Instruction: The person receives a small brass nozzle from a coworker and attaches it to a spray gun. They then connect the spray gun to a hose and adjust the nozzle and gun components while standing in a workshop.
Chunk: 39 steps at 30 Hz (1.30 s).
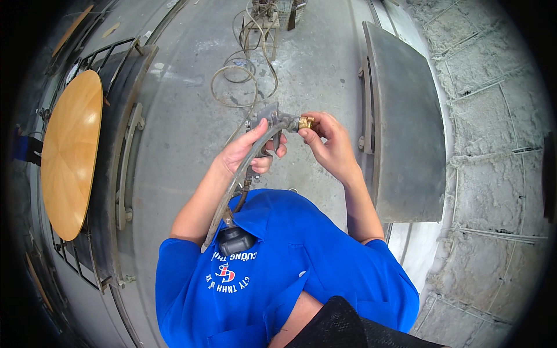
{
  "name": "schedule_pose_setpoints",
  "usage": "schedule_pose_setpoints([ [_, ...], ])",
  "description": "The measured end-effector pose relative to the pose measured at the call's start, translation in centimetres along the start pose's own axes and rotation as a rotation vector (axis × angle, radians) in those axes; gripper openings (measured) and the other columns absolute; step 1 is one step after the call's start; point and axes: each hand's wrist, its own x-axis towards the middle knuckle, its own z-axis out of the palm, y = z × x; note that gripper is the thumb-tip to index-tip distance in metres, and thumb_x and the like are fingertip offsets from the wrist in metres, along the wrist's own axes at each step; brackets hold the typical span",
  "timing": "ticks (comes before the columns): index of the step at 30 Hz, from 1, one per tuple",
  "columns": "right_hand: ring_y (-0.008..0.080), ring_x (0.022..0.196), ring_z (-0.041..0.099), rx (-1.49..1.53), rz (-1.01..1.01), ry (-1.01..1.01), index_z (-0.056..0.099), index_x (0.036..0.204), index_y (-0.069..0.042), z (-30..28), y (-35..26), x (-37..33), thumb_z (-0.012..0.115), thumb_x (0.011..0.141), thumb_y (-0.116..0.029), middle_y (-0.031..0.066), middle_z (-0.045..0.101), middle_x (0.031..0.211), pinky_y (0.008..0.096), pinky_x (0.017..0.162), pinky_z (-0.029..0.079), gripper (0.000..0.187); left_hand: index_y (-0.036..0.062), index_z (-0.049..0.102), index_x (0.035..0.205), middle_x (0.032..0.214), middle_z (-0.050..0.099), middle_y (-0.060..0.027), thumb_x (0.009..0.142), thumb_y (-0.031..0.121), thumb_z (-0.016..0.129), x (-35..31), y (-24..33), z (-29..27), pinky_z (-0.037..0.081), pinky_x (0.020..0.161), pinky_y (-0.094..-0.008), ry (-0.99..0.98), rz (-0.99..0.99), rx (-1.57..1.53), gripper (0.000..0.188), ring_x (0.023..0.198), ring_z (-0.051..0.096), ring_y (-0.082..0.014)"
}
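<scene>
My left hand (239, 152) is wrapped round the handle of a grey metal spray gun (265, 118), its thumb along the gun's side. At the front of the gun sits a brass nozzle cap (305, 122), pinched between the thumb and fingers of my right hand (334, 146). A translucent hose (231, 188) curves from the gun back past my left forearm. Below the handle, a dark fitting leads down to a black rounded part (235, 240) in front of my blue shirt. The trigger is partly covered by my left fingers.
A thin hose (213, 91) loops over the concrete floor to a metal stand (264, 35) ahead. At left, a round wooden tabletop (71, 156) rests by a dark panel on a rack. A large dark board (406, 127) stands at right, before a grey-crusted wall (487, 127).
</scene>
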Motion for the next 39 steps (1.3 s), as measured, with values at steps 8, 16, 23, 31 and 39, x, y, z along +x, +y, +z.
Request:
schedule_pose_setpoints([
  [8,0.012,0.081,0.06,0.131,0.019,0.025,0.057,0.119,0.0,0.4,0.2,-0.4,0.073,0.091,-0.013,0.0046,0.061,0.094,0.0281,0.072,0.049,0.035,0.0035,0.057,0.117,0.095,0.059,-0.0098,0.103,0.059,0.037,0.0,0.1,0.1,0.033,0.04,-0.0219,0.013,-0.002,0.014,0.061,0.043,0.037,-0.0049],
  [16,0.0142,0.085,0.062,-0.021,0.005,0.013,0.058,0.118,0.001,0.3,0.0,0.0,0.071,0.092,-0.01,0.0071,0.059,0.099,0.0286,0.077,0.052,0.031,0.0035,0.058,0.116,0.095,0.059,-0.01,0.103,0.061,0.037,0.1,0.0,-0.1,0.033,0.04,-0.0219,0.035,-0.014,0.002,0.062,0.043,0.037,-0.005],
  [23,0.0163,0.086,0.063,0.077,-0.001,0.045,0.062,0.112,0.001,0.4,0.1,0.0,0.072,0.091,-0.01,0.0079,0.059,0.099,0.0298,0.077,0.052,0.026,0.0039,0.058,0.116,0.095,0.059,-0.0101,0.103,0.061,0.037,0.2,0.0,-0.2,0.033,0.04,-0.0216,0.027,-0.01,0.032,0.062,0.043,0.037,-0.0049],
  [31,0.0211,0.089,0.064,-0.01,-0.075,0.051,0.059,0.117,-0.001,0.4,0.4,0.2,0.071,0.088,-0.005,0.0109,0.059,0.103,0.0319,0.077,0.052,0.032,0.0025,0.056,0.117,0.093,0.058,-0.0108,0.103,0.062,0.033,0.2,-0.3,-0.4,0.027,0.039,-0.0222,0.089,0.0,0.033,0.065,0.041,0.036,-0.005],
  [39,0.0218,0.093,0.063,0.056,-0.151,0.088,0.058,0.12,-0.001,1.2,1.7,-0.5,0.071,0.088,-0.007,0.012,0.058,0.107,0.032,0.078,0.052,0.035,0.0073,0.057,0.119,0.097,0.059,-0.0067,0.103,0.062,0.033,0.1,-0.6,-1.9,0.031,0.043,-0.0236,0.04,-0.048,0.046,0.062,0.044,0.036,-0.0051],
])
